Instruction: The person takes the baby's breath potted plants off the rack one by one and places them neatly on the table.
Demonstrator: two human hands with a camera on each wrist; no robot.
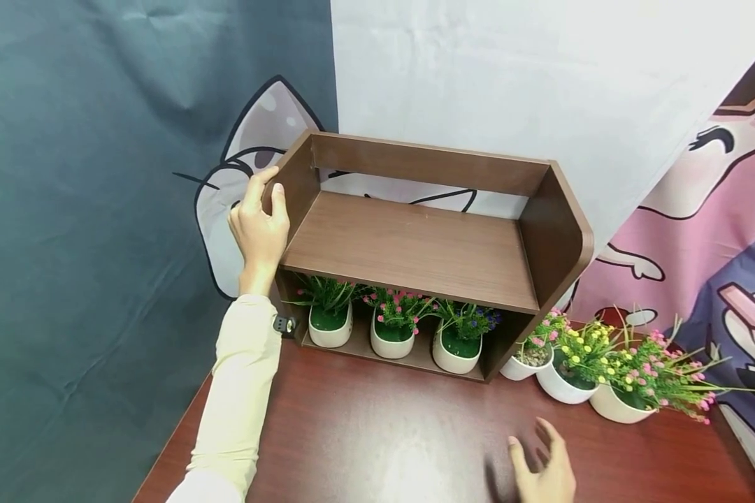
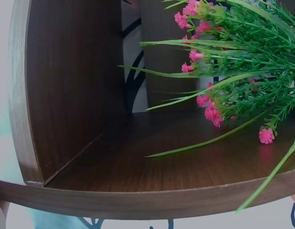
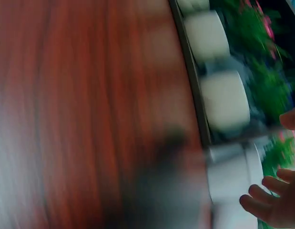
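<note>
Right hand: the right hand (image 1: 544,468) is released, thumb and fingers parted, nothing grasped; it hovers over the table (image 1: 352,419).
Left hand: the left hand (image 1: 261,227) lies at the front upper corner of the left side panel (image 1: 298,185), thumb and index finger apart; whether it grasps the panel, cannot tell.
Outer row: pink-flowered plant in small white pot (image 1: 521,369), yellow-flowered potted plant (image 1: 565,385), grassy pink-flowered potted plant (image 1: 618,405); all upright on the table, outside the lower right corner of the two-tier shelf (image 1: 415,244).
Row direction: ahead of the right hand and to its right.
Row axis: from that shelf corner toward the table's right edge, slanting nearer the person.
Nearer hand: right.
Lower tier: three shelved potted plants (image 1: 393,344), side by side.
</note>
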